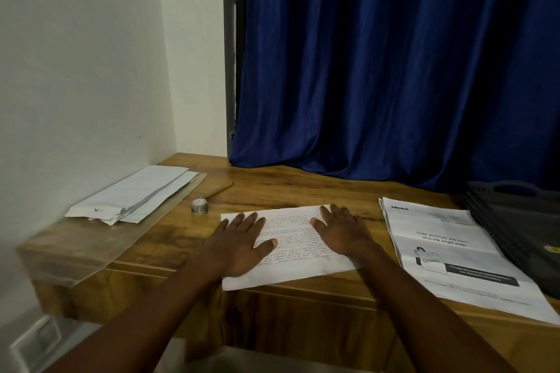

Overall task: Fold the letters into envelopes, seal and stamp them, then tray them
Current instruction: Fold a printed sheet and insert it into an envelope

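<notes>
Both hands lie flat, palms down with fingers straight and slightly spread, on a printed letter (288, 247): the left hand (242, 244) presses its left part, the right hand (341, 232) its right part, and neither grips anything. Between the two hands the sheet's ruled table of small text shows, and the paper's near edge reaches the front edge of the wooden table (303, 191).

Just right of the right hand sits a stack of printed sheets (454, 254), the top one headed "blinkit". Farther right, at the picture's edge, stands a dark plastic tray (515, 221) with a handle slot, touching or overlapping that stack.

Beyond and left of the left hand rests a small round tin (199, 206), with a thin brown stick (219, 190) lying just behind it. Farther left, white envelopes (133, 197) lie piled on a clear plastic sheet (100, 239) near the table's left end.

Behind the table a white wall (85, 70) meets a dark blue curtain (394, 70), whose hem rests on the tabletop.
</notes>
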`<state>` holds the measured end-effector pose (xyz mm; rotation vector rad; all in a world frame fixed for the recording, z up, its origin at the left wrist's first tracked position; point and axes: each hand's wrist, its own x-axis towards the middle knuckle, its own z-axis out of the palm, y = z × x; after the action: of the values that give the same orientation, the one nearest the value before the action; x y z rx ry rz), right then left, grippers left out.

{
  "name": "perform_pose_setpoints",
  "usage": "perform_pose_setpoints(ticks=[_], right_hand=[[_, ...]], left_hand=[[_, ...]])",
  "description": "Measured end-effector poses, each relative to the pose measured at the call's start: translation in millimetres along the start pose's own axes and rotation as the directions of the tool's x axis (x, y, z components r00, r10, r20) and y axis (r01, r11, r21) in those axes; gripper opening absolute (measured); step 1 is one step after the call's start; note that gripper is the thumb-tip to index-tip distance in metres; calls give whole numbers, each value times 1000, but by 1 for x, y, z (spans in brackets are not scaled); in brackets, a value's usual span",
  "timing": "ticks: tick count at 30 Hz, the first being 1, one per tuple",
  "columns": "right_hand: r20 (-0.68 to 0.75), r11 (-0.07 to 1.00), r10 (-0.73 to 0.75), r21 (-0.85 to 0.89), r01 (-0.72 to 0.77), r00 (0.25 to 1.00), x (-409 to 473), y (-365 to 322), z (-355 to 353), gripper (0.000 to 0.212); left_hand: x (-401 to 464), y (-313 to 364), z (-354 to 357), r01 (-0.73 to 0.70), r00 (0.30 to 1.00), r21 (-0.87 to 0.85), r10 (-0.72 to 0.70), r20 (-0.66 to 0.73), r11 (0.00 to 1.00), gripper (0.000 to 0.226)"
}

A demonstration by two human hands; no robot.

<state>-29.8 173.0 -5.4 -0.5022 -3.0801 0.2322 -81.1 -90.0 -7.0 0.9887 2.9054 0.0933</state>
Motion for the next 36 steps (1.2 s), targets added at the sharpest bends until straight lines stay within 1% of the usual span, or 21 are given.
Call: perform_pose_setpoints(ticks=[7,13,15,17,22,23,24,25,26,27,28,30,31,32,33,34,35,36], right_hand=[[-10,1000,4,-13,-4,1000,-5,-4,0,72],[-17,1000,-9,-9,9,1000,-6,-4,1,71],[-25,1000,-8,3,8,1000,-7,-4,2,71],[-43,1000,-15,17,15,999,-6,-4,3,71],[-88,997,-13,73,20,996,-4,-7,9,70],[-111,994,-14,106,26,994,-3,-6,11,70],[-159,987,-21,157,46,987,-4,-6,11,69],[-231,974,-26,212,77,973,-4,-6,11,65],[-320,962,-31,247,115,947,-6,-5,10,59],[-419,957,-41,244,156,907,-10,-4,9,51],[-510,955,-59,221,198,858,-15,-4,7,43],[-632,938,-88,207,277,770,-29,-9,0,32],[-648,915,-95,242,322,756,-39,-14,-4,29],[-621,876,-110,308,370,776,-51,-19,-8,29],[-541,824,-146,396,404,828,-65,-25,-10,35],[-418,772,-220,478,420,881,-79,-30,-12,47],[-286,752,-317,504,424,904,-94,-36,-13,65],[-159,780,-401,457,427,902,-106,-40,-13,84]], left_hand=[[-8,-6,0,8,1000,-24,-8,-10,1000,86],[-38,-21,-5,-55,998,-25,55,-11,998,85],[-54,-30,-6,-94,996,-9,94,-7,996,90],[-68,-39,-6,-141,990,46,141,0,989,99],[-87,-58,-11,-236,969,89,229,89,968,122],[-90,-61,-11,-246,968,107,237,84,964,123],[-92,-63,-10,-251,968,120,245,61,961,118],[-93,-66,-8,-252,968,116,252,14,961,107],[-93,-67,-5,-253,965,103,259,-48,962,94],[-94,-69,-3,-254,958,98,264,-108,962,81],[-94,-70,-1,-247,953,99,260,-154,964,74],[-95,-69,0,-225,945,88,239,-223,970,76],[-96,-67,2,-214,943,76,227,-242,974,78],[-98,-65,2,-205,943,65,215,-254,977,78],[-99,-61,2,-200,941,54,207,-267,978,76],[-100,-56,2,-199,938,46,204,-280,979,74],[-101,-52,2,-197,936,39,200,-290,980,71],[-101,-48,3,-196,933,32,197,-300,980,67]])
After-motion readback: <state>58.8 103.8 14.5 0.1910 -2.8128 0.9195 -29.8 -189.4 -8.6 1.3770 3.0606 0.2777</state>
